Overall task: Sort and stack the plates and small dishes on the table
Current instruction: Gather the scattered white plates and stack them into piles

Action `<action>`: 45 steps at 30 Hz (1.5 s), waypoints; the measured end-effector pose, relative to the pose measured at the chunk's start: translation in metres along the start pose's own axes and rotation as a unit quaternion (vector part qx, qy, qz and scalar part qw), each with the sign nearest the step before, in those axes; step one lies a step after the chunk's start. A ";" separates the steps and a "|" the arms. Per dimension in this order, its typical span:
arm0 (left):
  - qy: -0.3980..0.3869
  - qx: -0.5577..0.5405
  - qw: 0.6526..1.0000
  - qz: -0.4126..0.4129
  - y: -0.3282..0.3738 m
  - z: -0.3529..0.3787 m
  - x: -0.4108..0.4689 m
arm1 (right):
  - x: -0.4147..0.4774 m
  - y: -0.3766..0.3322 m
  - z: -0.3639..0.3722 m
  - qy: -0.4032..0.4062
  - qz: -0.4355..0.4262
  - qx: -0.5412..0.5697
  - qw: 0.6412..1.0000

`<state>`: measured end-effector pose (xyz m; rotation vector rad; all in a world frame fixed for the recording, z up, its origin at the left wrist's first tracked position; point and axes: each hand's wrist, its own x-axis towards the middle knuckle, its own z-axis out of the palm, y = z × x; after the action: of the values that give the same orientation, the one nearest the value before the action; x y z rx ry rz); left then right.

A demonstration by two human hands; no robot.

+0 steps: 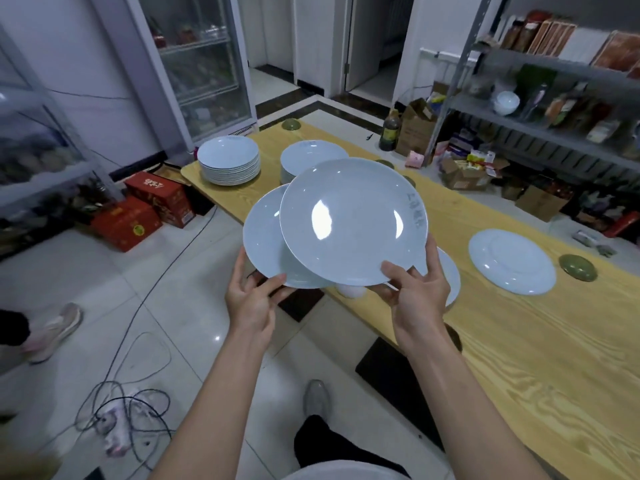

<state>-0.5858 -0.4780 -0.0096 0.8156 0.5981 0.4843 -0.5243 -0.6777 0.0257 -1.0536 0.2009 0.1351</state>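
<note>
- An upper plate (353,220), pale blue and glossy, is held in the air above the near-left edge of the desk (519,358). It is tilted towards the camera.
- Its near rim is pinched by the right hand (415,296), with the thumb laid on top of the rim and the fingers tucked beneath.
- A lower plate (263,237) of the same colour is held just under and to the left of it, and is overlapped by it across most of its right side.
- The lower plate is gripped at its near rim by the left hand (251,296). The thumb is raised along the left edge and the fingers are curled against the rim.
- A tall stack (228,164) of plates is seen at the far left corner of the desk.
- A second stack (311,157) is seen beside it to the right, partly hidden behind the upper plate.
- An upturned plate (512,261) is seen lying alone, foot up, on the right part of the desk. A green dish (577,267) is set upside down just beside it.
- Another plate (450,278) is seen on the desk, largely covered by the right hand.
- A far green dish (291,124) is placed at the far end of the desk.
- Red boxes (138,220) and loose cables (121,410) are seen on the tiled floor to the left. A dark bottle (389,131) is seen beyond the desk, near a metal shelf rack (554,109).
</note>
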 end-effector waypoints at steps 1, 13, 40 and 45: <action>0.000 -0.001 1.000 0.001 0.002 0.003 0.012 | 0.010 0.002 0.007 0.000 0.003 0.002 1.000; -0.019 0.033 0.999 -0.011 0.017 0.064 0.164 | 0.149 0.003 0.077 0.029 -0.013 0.031 0.999; -0.052 0.127 0.982 -0.129 0.008 0.124 0.430 | 0.339 0.055 0.176 0.169 -0.026 0.000 0.985; -0.054 0.152 0.973 -0.162 0.011 0.123 0.463 | 0.359 0.067 0.192 0.192 -0.022 -0.004 0.981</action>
<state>-0.1673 -0.2545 -0.0743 1.0050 0.6986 0.0470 -0.1698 -0.4725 -0.0209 -1.0846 0.5259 -0.1088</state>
